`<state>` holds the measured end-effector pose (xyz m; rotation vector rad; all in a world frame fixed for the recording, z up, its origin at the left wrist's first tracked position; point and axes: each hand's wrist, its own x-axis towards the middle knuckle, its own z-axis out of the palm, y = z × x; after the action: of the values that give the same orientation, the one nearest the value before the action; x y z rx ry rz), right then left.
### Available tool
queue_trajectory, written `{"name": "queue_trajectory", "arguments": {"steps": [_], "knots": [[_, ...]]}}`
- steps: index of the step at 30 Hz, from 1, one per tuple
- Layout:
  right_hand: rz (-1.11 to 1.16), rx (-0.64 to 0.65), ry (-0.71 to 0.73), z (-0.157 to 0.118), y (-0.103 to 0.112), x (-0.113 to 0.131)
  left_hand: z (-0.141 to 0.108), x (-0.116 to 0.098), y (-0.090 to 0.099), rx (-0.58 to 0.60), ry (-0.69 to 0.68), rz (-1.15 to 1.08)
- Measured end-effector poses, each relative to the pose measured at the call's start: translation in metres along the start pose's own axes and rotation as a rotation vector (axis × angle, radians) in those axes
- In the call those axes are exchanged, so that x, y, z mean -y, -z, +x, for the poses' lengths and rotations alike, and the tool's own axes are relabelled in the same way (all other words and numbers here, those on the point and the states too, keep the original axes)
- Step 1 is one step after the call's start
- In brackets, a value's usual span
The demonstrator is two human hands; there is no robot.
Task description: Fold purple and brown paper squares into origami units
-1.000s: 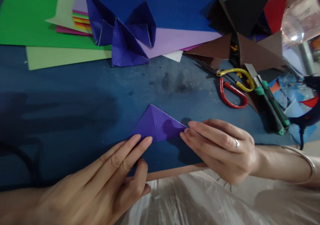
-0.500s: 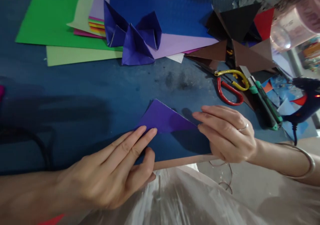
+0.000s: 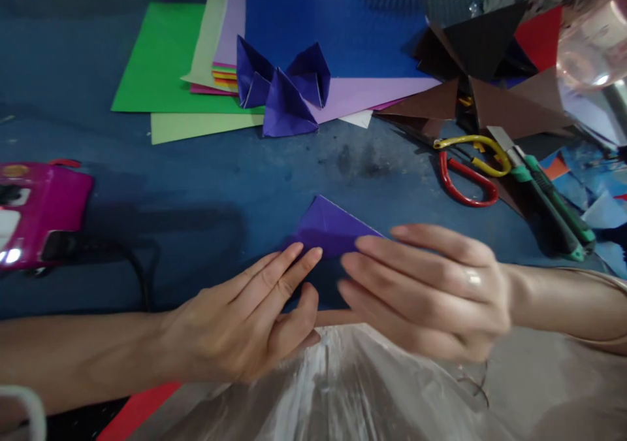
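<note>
A folded purple paper triangle [image 3: 328, 228] lies near the table's front edge. My left hand [image 3: 245, 313] rests with fingers outstretched, its fingertips on the paper's lower left part. Over the paper's right side is my right hand [image 3: 426, 291], fingers extended and a little smeared by motion; its fingertips hide that corner, and I cannot tell whether they touch it. Behind the triangle stand folded purple paper pieces [image 3: 289, 104], pointed and joined in a cluster.
Sheets of green paper [image 3: 157, 62] and blue paper [image 3: 337, 29] lie at the back. Scissors [image 3: 467, 189] and a green-handled utility knife [image 3: 553, 199] lie at right beside folded brown paper [image 3: 514, 108]. A magenta device [image 3: 63, 199] with a cable sits at left.
My right hand has moved left over the paper's right corner. My left hand stays pressed on the paper. The view has shifted, bringing the magenta device in at left.
</note>
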<state>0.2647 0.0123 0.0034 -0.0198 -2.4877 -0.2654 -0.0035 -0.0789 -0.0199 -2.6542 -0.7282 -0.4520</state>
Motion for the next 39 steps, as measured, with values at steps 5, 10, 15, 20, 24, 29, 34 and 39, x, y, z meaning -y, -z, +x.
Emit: {"name": "queue_trajectory", "arguments": {"steps": [5, 10, 15, 20, 24, 29, 34, 39], "knots": [[0.116, 0.278, -0.110, -0.003, -0.005, -0.001, -0.002, 0.000, 0.001, -0.011, 0.020, -0.059], [0.126, 0.269, -0.105, -0.005, -0.007, 0.002, 0.007, 0.005, 0.002, 0.025, -0.006, -0.175], [0.151, 0.261, -0.152, -0.004, -0.005, 0.004, 0.012, 0.007, 0.001, 0.019, 0.024, -0.260], [0.153, 0.272, -0.143, -0.004, -0.005, 0.003, 0.012, 0.007, 0.006, 0.021, 0.029, -0.243], [0.170, 0.290, -0.148, -0.005, -0.005, 0.004, 0.011, 0.007, 0.011, 0.022, 0.017, -0.208], [0.189, 0.298, -0.161, -0.005, -0.004, 0.003, 0.007, 0.008, 0.015, 0.025, 0.019, -0.176], [0.178, 0.310, -0.159, -0.006, -0.004, 0.003, 0.002, 0.005, 0.018, -0.012, 0.038, -0.104], [0.153, 0.298, -0.162, -0.007, -0.003, 0.004, -0.005, -0.001, 0.020, 0.058, 0.097, -0.087]]}}
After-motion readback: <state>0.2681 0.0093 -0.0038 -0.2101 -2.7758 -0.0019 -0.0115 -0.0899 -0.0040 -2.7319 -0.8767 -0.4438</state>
